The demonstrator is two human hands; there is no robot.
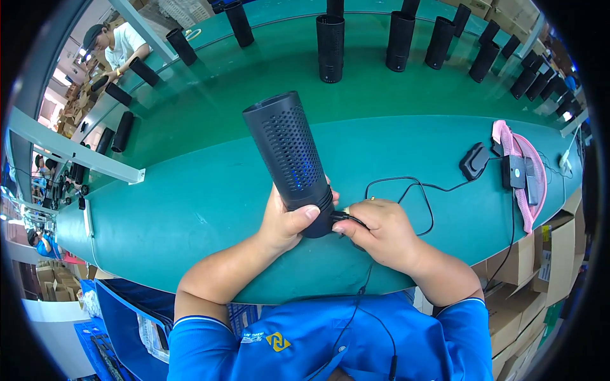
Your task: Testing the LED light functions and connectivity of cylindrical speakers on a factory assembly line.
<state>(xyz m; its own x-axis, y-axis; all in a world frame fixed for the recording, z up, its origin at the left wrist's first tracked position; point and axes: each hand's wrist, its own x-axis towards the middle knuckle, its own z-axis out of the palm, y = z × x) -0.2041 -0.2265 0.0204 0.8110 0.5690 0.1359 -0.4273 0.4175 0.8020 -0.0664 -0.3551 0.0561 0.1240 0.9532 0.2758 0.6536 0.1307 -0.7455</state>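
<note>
L hand (279,219) is gripping a matte black perforated cylinder (286,149) near its lower end, thumb pressing on the near side, other fingers wrapping round behind, mostly hidden. Cyl is sitting over the middle of the teal flat bench (159,216), right in front of the torso, tilting w/ its open top leaning away and to the left. Can't tell if the base is touching the bench. Blue light is showing thru the lower holes.

R hand (387,232) is pinching a small black cable plug (340,216) btwn thumb and index, holding it against the cyl's side near the base; can't tell how deep it's seated. Rest of R fingers are curling in, partly hidden.

Thin black cable (432,217) is looping on the bench just beyond R hand, running toward a black rounded-square block (474,161). Further right, a pink curved strip (537,181) is lying next to a black rectangular box (513,172). More black cylinders, e.g. a tall perforated one (330,49), are standing on the darker green strip (210,101) at the back.
</note>
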